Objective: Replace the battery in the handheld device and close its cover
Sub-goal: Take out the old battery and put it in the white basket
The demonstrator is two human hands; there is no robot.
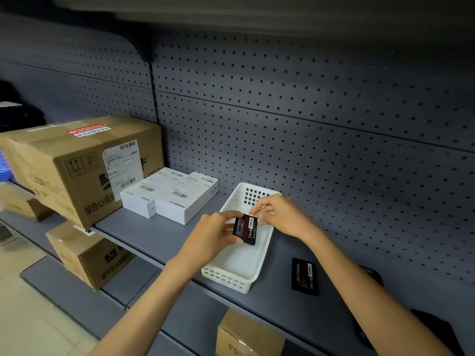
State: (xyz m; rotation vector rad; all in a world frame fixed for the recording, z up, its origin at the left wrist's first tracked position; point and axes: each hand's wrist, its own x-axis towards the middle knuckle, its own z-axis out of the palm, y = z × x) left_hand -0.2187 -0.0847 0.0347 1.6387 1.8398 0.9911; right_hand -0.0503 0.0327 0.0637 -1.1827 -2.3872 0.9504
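— Battery (pixel 244 229) sits above the white basket (pixel 226 278), pinched by the left hand (pixel 213 235) and the right hand (pixel 280 214) at opposite ends.
— It looks light, stiff and smooth; gripping its narrow edges probably suits best. A second battery (pixel 304 276) lies on the shelf (pixel 154 235).

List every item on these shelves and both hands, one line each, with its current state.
Held battery: lifted above the basket, tilted, label facing the camera.
Left hand: grips the held battery's left side.
Right hand: fingertips pinch the battery's top right corner.
White basket: upright on the shelf, nothing visible inside.
Second battery: flat on the shelf, right of the basket, untouched.
White boxes: closed, side by side.
Large carton: taped shut.
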